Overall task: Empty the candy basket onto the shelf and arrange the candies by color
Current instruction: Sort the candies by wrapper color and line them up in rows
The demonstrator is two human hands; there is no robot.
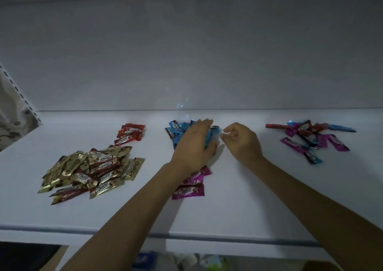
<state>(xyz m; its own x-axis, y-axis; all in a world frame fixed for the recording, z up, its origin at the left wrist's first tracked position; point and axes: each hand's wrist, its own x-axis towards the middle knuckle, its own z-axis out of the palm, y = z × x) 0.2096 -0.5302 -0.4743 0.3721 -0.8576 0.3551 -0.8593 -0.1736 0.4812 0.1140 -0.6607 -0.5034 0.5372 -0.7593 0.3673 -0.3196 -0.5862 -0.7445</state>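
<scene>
On the white shelf [238,187] lie sorted heaps of wrapped candies. A gold pile [91,171] with some dark red ones mixed in sits at the left. A small red stack [130,134] lies behind it. The blue pile [176,130] is in the middle at the back, and my left hand [195,144] grips it, thumb curled round its right side. A few purple candies [189,189] lie under my left wrist. My right hand [241,141] hovers just right of the blue pile, fingers loosely curled, holding nothing. An unsorted mix [310,137] of purple, red and blue candies lies at the right.
The shelf's back wall [186,63] rises right behind the piles. A slotted upright [18,92] runs along the left edge. The shelf's front lip [207,237] crosses below my arms, with goods dimly visible underneath. The basket is out of view.
</scene>
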